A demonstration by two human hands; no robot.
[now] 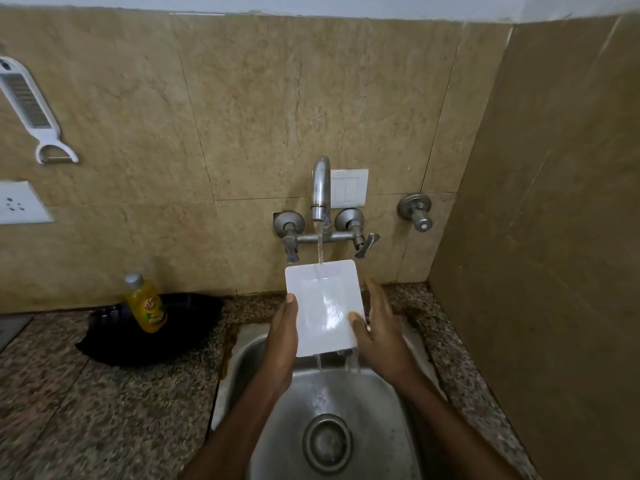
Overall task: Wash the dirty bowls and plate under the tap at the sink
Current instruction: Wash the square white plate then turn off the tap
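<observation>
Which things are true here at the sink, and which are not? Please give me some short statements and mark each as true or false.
1. Water runs from the tap onto the plate. True.
2. One hand alone holds the plate. False: the left hand and the right hand each hold one side.
3. The plate is round. False: it is rectangular, with rounded corners.
4. A yellow bottle stands on the counter, left of the sink. True.

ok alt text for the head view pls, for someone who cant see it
Two bare hands hold a white rectangular plate tilted under a running steel wall tap, left hand at its left edge, right hand at its right; water spills off into the steel sink. A yellow plastic bottle stands on the speckled counter.
</observation>
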